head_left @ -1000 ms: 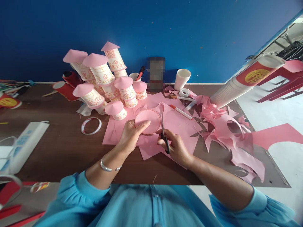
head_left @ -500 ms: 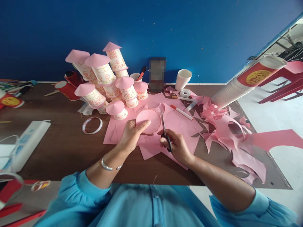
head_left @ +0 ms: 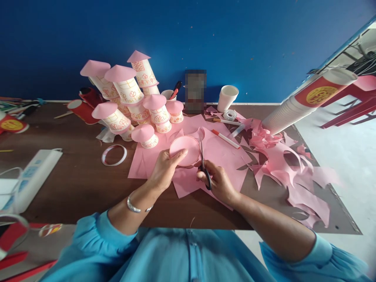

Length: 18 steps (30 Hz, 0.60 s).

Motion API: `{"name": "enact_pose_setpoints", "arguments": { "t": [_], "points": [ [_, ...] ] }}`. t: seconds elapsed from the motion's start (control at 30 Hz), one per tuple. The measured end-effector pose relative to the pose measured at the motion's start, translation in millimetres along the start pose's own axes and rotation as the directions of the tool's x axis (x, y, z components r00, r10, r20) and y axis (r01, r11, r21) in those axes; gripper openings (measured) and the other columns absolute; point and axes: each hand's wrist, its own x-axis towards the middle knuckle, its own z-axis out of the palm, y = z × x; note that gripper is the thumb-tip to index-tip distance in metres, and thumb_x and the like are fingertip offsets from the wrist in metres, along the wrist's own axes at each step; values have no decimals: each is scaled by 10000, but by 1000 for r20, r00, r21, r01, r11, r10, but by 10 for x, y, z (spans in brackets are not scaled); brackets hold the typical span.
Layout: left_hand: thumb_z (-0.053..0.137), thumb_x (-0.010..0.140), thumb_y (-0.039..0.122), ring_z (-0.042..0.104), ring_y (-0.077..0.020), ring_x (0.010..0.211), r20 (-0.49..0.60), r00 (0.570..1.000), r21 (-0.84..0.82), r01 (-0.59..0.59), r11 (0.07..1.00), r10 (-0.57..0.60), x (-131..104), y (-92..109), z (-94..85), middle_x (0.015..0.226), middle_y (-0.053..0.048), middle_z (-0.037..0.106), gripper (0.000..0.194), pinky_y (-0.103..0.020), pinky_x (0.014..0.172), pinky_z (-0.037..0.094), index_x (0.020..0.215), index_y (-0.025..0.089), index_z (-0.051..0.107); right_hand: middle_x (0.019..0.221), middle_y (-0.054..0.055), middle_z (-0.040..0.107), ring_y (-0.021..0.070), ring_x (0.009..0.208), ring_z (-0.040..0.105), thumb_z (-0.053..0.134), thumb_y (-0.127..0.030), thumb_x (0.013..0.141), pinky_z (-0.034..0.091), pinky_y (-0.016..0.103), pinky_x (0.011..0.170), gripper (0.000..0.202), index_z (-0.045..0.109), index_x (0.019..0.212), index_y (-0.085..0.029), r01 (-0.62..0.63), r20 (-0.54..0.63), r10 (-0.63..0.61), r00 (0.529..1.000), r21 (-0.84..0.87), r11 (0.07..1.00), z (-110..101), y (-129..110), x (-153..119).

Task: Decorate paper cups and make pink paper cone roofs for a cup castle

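Note:
My left hand (head_left: 165, 166) pinches a round pink paper disc (head_left: 185, 149), thumb on top and the other fingers mostly hidden beneath. In my right hand (head_left: 220, 180) is a pair of scissors (head_left: 207, 176) with black handles, its blades pointing away from me along the disc's right edge. Whether the blades touch the paper I cannot tell. Beneath both hands lie overlapping pink paper sheets (head_left: 217, 156). Close behind the disc stand several paper-cup towers with pink cone roofs (head_left: 120, 73) and drawn flowers.
Pink paper scraps (head_left: 273, 160) cover the table's right side, near a tall stack of cups (head_left: 293, 109). A white cup (head_left: 227, 98), a red-capped marker (head_left: 225, 139) and clear tape (head_left: 230, 115) lie behind. At left are a tape roll (head_left: 114, 155) and a power strip (head_left: 38, 176).
The disc and left hand have shifted slightly right, and the scissors have tilted a little. At the right, a pink scrap that was in the air has dropped past the table edge.

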Motion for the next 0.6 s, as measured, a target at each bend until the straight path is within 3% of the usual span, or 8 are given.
{"name": "enact_pose_setpoints", "arguments": {
  "t": [0.17, 0.6],
  "points": [
    [827, 760, 532, 770, -277, 706, 5, 999, -15, 45, 999, -45, -3, -22, 7, 798, -92, 792, 461, -309, 552, 604, 947, 113, 791, 747, 11, 649, 143, 675, 582, 588, -662, 937, 457, 253, 632, 458, 621, 906, -206, 31, -6, -31, 999, -16, 999, -9, -13, -1],
    [809, 796, 488, 771, -277, 800, 41, 999, -46, 13, 999, -11, 4, -56, 11, 866, -92, 809, 384, -336, 684, 633, 920, 125, 800, 692, -7, 631, 122, 598, 514, 584, -665, 936, 421, 243, 582, 476, 640, 975, -195, 24, -3, -24, 1000, -5, 1000, -10, -13, 8]
  ]
}}
